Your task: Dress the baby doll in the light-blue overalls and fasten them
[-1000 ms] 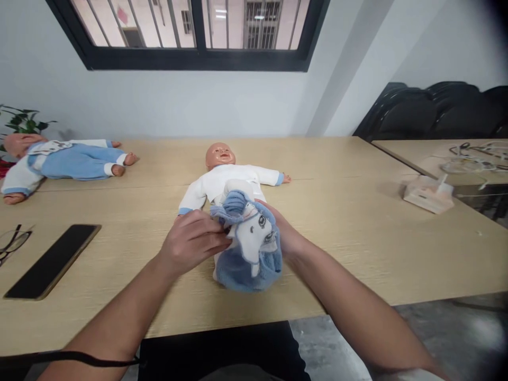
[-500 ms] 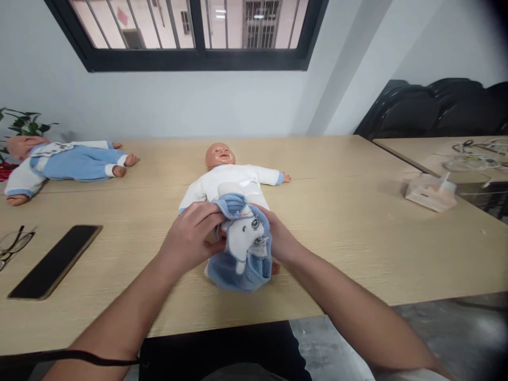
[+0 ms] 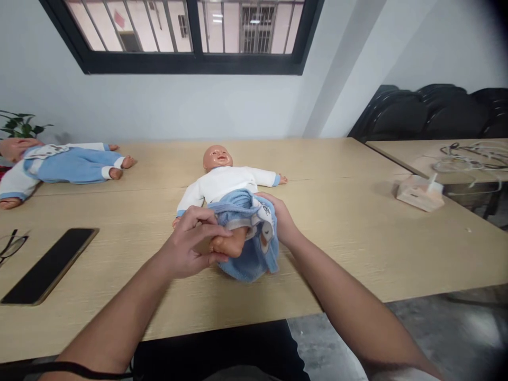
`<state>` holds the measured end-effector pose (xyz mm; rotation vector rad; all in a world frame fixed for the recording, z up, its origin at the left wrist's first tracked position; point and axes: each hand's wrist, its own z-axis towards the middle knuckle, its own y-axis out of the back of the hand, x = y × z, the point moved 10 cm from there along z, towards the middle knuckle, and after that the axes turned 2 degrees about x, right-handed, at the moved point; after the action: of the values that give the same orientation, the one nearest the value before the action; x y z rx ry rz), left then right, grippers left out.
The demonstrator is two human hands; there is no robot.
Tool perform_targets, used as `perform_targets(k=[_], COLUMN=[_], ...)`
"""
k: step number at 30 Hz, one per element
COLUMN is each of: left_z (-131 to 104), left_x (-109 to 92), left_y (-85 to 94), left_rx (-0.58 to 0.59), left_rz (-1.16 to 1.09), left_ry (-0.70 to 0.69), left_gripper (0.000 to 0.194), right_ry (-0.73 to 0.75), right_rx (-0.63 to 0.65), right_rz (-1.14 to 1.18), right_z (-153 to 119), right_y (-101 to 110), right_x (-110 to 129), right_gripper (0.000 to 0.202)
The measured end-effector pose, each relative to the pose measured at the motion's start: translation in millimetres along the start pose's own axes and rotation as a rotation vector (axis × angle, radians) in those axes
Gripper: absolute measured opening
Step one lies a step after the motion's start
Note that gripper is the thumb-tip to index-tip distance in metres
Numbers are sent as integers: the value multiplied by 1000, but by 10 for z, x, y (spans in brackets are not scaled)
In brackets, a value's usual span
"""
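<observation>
A baby doll (image 3: 222,180) in a white top with blue cuffs lies face up on the table, its head toward the wall. Light blue clothing (image 3: 248,264) with a printed animal face is bunched around its lower body. One bare foot (image 3: 228,244) sticks out through the cloth. My left hand (image 3: 196,241) has its fingers closed round the toe end of that foot. On the other side, my right hand (image 3: 278,217) grips the edge of the blue clothing, its fingertips partly hidden behind the fabric.
Another doll (image 3: 75,163) in blue and white lies at the back left. Nearer on the left are a phone (image 3: 50,264) and glasses (image 3: 11,246). A tissue box (image 3: 419,193) stands on the right, with cables (image 3: 472,159) on a further table.
The doll's foot has come into view out of the blue cloth, and my left hand now holds it. The printed face has turned and folded to the right. The view has shifted slightly.
</observation>
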<state>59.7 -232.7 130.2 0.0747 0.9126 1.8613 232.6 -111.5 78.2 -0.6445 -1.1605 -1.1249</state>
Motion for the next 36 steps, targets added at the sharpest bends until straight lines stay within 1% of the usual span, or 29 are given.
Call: perform_targets(k=[3, 6, 8, 9, 10, 11, 13, 14, 15, 16, 17, 18, 20, 22, 24, 26, 27, 28, 29, 30, 32, 33, 34, 36], left_z=[-15, -55, -96, -114, -125, -130, -139, -151, -173, -208, -254, -310, -441, -588, -746, -893, -955, -1009, -1056, -1096, -1148, -1157, -1154, -1114], left_x=[13, 89, 190, 243, 290, 329, 394, 428, 470, 522, 581, 644, 765, 859, 918, 918, 893, 853, 803, 749, 635, 582, 534, 457], left_y=[-161, -312, -353, -341, -306, -252, -117, -46, 20, 83, 142, 201, 318, 420, 463, 424, 376, 315, 244, 173, 38, -13, -52, -92], left_rx=[178, 355, 441, 464, 468, 456, 405, 374, 343, 311, 278, 242, 167, 103, 83, 123, 166, 218, 281, 345, 467, 510, 539, 554], left_rz=[-125, -215, -202, -184, -169, -165, -186, -208, -234, -260, -288, -313, -353, -377, -390, -382, -363, -332, -289, -231, -94, -21, 49, 163], left_ry=[40, 129, 223, 268, 305, 334, 379, 400, 424, 452, 482, 509, 547, 568, 604, 647, 664, 674, 677, 672, 622, 580, 531, 428], left_gripper=[26, 27, 28, 29, 30, 31, 31, 31, 31, 31, 31, 31, 33, 35, 35, 34, 33, 31, 30, 28, 25, 23, 22, 21], right_ry=[-5, -81, -131, -138, -141, -144, -169, -184, -191, -187, -174, -160, -147, -153, -152, -151, -153, -156, -161, -164, -152, -142, -129, -90], right_rx=[-42, -57, -84, -74, -23, 74, 350, 477, 566, 613, 621, 603, 521, 402, 223, 53, 11, 13, 66, 160, 380, 463, 512, 517], right_rz=[-35, -56, -67, -65, -62, -63, -84, -107, -138, -171, -203, -230, -235, -147, 12, 172, 236, 282, 301, 288, 169, 83, 1, -113], right_z=[76, 119, 100, 76, 43, -7, -188, -306, -413, -490, -529, -534, -459, -312, -145, -41, -19, -11, -16, -37, -122, -167, -198, -201], right_y=[55, 106, 209, 251, 255, 211, 6, -105, -195, -260, -300, -318, -289, -177, 24, 220, 270, 273, 222, 134, -68, -143, -191, -224], right_x=[-137, -278, -271, -217, -142, -59, 87, 139, 179, 207, 225, 230, 206, 159, 114, 54, 26, 8, 4, 15, 46, 49, 42, 34], right_gripper=[23, 26, 33, 38, 43, 47, 53, 66, 84, 98, 103, 101, 83, 65, 50, 38, 36, 37, 40, 43, 55, 62, 66, 68])
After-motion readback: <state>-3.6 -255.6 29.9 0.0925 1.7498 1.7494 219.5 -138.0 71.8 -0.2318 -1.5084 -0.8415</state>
